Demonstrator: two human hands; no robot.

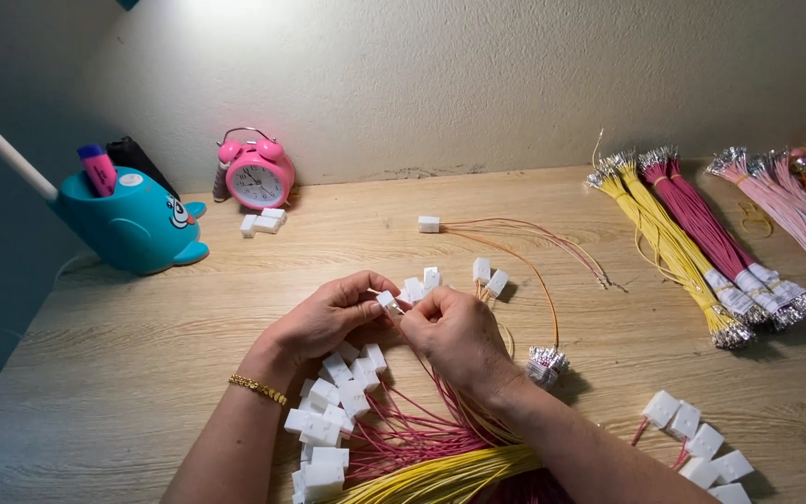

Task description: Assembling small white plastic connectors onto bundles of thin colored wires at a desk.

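We see a small white plastic connector block [386, 300] pinched between left hand [328, 317] and right hand [459, 334] fingers, apparently with a thin wire, above heaped white blocks [333, 415] on the wooden surface [142, 373].

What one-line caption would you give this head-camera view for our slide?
Both hands, left hand and right hand, pinch a small white connector above wired connectors on a wooden desk.
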